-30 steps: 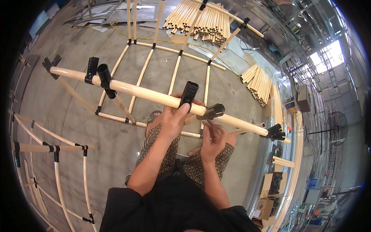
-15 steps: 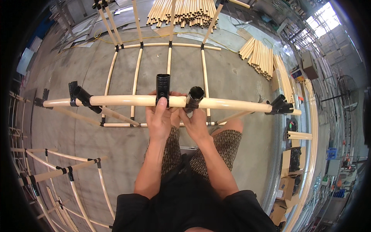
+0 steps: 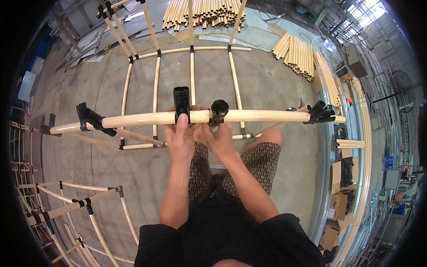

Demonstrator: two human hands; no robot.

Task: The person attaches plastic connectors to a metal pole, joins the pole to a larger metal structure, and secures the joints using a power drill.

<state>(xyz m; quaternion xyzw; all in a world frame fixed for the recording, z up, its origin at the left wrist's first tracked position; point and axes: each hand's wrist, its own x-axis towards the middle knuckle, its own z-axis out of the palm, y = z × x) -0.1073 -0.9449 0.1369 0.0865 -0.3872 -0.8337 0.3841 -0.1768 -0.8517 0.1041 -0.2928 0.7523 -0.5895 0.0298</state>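
A cream-coloured pipe [image 3: 267,116] runs crosswise in front of me, with black pipe connectors on it. My left hand [image 3: 180,141] is closed round the pipe and the left-middle pipe connector [image 3: 181,99]; its thumb presses on the connector's front and its fingers pass behind. This connector's open socket points up. Just right of it, my right hand [image 3: 219,139] grips the lower part of a second pipe connector [image 3: 219,109], whose round open mouth faces up toward me. Part of the right hand's fingers is hidden under the pipe.
More black connectors [image 3: 94,118] sit near the pipe's left end, others [image 3: 321,113] at its right. A pipe frame [image 3: 192,80] stands beyond; another frame [image 3: 89,202] is at lower left. Pipe stacks [image 3: 204,15] lie at the back, cardboard boxes [image 3: 338,207] at right.
The right-hand connector has turned from a rightward lean to more upright, its mouth facing me more. Both hands have shifted slightly left in the picture, and the whole view has tilted a little.
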